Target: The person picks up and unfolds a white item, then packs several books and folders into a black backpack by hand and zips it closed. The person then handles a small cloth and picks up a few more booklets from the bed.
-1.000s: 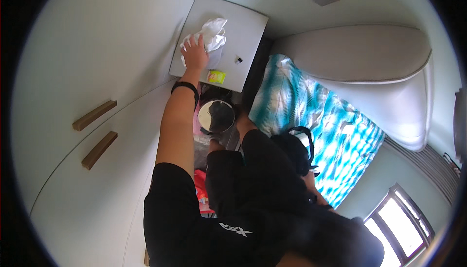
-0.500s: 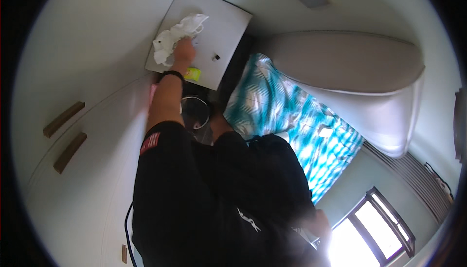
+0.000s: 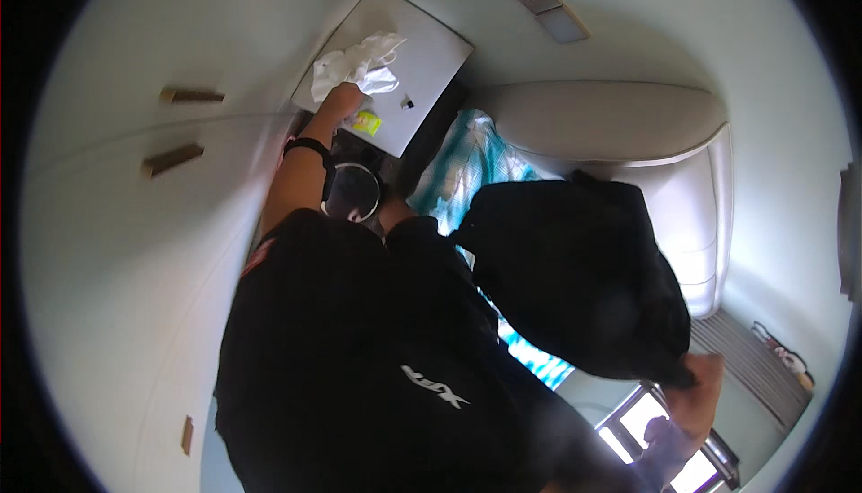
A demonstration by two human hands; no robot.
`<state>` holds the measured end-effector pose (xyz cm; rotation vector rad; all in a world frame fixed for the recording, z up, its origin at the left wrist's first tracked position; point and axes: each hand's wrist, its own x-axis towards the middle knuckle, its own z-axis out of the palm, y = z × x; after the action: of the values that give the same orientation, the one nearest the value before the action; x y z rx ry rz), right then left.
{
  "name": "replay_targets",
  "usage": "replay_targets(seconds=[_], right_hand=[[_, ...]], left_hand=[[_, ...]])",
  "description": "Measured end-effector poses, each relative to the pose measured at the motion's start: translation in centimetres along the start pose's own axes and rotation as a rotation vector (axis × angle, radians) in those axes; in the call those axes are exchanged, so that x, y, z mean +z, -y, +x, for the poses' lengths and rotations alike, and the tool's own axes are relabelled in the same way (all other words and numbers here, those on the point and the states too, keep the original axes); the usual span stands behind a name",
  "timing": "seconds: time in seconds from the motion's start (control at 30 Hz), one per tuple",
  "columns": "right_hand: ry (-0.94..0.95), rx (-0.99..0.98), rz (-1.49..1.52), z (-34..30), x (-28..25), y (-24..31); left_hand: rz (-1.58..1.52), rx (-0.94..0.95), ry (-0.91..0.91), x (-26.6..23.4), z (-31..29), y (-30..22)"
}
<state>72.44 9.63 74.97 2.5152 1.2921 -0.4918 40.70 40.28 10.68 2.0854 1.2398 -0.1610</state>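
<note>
My left hand (image 3: 342, 100) is curled closed over the small white table (image 3: 426, 53). It touches the lower edge of a crumpled white plastic bag (image 3: 346, 66); what its fingers grip is hidden. Just below the hand lies a yellow-green packet (image 3: 366, 122). A small dark object (image 3: 408, 103) sits to its right on the tabletop. At the lower right my right hand (image 3: 699, 390) is closed on one end of a black cloth item (image 3: 570, 277), held out in a wide spread. Whether it is a garment or a bag, I cannot tell.
A bed with a teal-and-white checked sheet (image 3: 458, 161) and a padded pale headboard (image 3: 602, 120) lies to the right. Below the table is a dark round object with a pale rim (image 3: 355, 193). Cabinet doors with handles (image 3: 173, 160) line the left; a window (image 3: 642, 417) is lower right.
My right hand has lifted outward to the right, spreading the black cloth over the bed. My left hand has drawn back to the bag's near edge, and the bag's folds have shifted.
</note>
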Motion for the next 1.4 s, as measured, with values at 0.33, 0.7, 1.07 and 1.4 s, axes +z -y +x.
replay_targets(seconds=[0.33, 0.7, 1.07, 1.4], right_hand=[[-0.526, -0.597, 0.179, 12.8, -5.2, -1.4], [0.093, -0.819, 0.691, 30.7, -7.8, 14.7], [-0.528, -0.752, -0.080, 50.7, 12.7, 28.9], [-0.165, -0.793, -0.046, 43.0, 17.8, 32.6]], left_hand=[[-0.043, -0.238, 0.019, 3.9, -23.2, 2.1], [-0.769, -1.163, -0.167, 2.6, -40.9, -4.5], [-0.402, -1.000, 0.326, 9.6, -52.0, -11.6], [-0.627, -1.036, -0.241, 8.0, -44.7, -9.6]])
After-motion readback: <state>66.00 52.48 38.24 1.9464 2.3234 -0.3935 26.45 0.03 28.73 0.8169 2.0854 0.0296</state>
